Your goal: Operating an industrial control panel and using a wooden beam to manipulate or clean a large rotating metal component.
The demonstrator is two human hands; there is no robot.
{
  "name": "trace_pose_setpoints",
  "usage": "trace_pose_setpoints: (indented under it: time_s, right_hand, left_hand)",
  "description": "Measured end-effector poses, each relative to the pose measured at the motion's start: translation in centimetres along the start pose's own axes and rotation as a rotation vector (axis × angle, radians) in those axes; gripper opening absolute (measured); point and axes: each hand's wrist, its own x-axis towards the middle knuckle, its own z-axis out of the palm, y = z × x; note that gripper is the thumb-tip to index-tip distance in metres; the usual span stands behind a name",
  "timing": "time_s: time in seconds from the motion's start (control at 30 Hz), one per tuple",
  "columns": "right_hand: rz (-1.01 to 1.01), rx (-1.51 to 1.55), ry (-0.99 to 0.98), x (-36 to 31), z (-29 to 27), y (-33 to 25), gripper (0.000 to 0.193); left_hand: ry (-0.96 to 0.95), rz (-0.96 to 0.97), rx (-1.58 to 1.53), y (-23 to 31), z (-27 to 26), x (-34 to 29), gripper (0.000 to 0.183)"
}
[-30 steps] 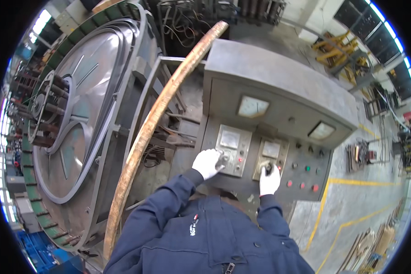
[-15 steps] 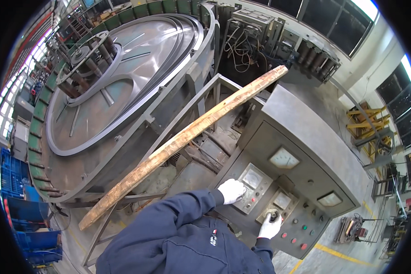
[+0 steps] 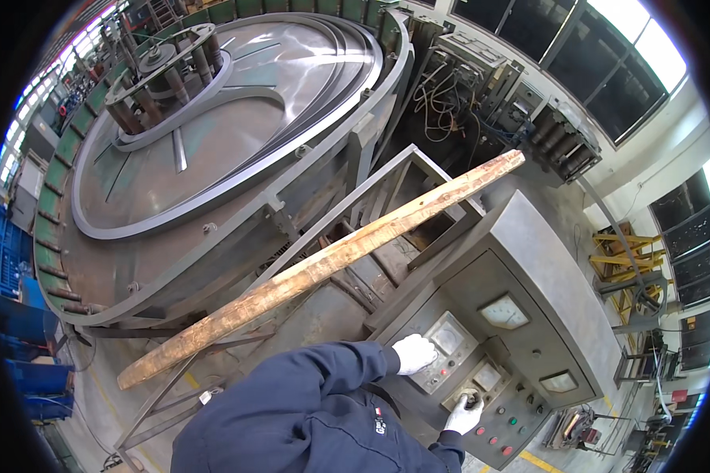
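Observation:
Both my hands wear white gloves and rest at a grey control cabinet [image 3: 548, 276]. My left hand [image 3: 415, 354] is curled at the left edge of the left control module [image 3: 428, 380], beside its gauge [image 3: 447, 338]. Whatever its fingertips hold there is hidden. My right hand [image 3: 465, 414] has thumb and fingers closed round a dark round knob [image 3: 470, 396] on the right module, just below a second gauge [image 3: 487, 377]. Red and green push buttons [image 3: 513, 422] sit to the right of that hand.
A long wooden beam [image 3: 315, 268] lies slantwise across a metal frame [image 3: 410, 158] ahead of me. Beyond it stands a large round machine with a steel disc [image 3: 205, 150]. Cabled equipment [image 3: 450, 94] is at the far wall, yellow stands [image 3: 627, 260] at right, blue containers [image 3: 35, 363] at left.
The whole view has shifted, so the cabinet and beam sit lower and the machine higher. Both hands stay at the same spots on the panel.

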Motion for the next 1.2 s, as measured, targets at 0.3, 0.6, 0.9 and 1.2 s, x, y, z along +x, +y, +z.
trace_pose_setpoints:
  time_s: [0.3,0.6,0.9,1.2]
  right_hand:
    - [-0.059,-0.048,0.014,0.4,0.1,1.1,0.04]
    - [-0.074,-0.015,-0.039,0.4,-0.8,1.0,0.041]
    - [-0.07,-0.003,-0.107,0.7,-1.6,0.8,0.043]
    - [-0.114,-0.027,-0.079,0.5,-1.4,0.7,0.044]
  left_hand:
    - [0.007,-0.02,0.03,0.0,1.0,0.1,0.012]
    - [0.004,-0.038,0.077,0.8,0.8,0.2,0.012]
    - [0.01,-0.069,0.102,1.4,0.8,0.3,0.013]
    - [0.039,-0.064,0.042,0.9,1.2,0.2,0.012]
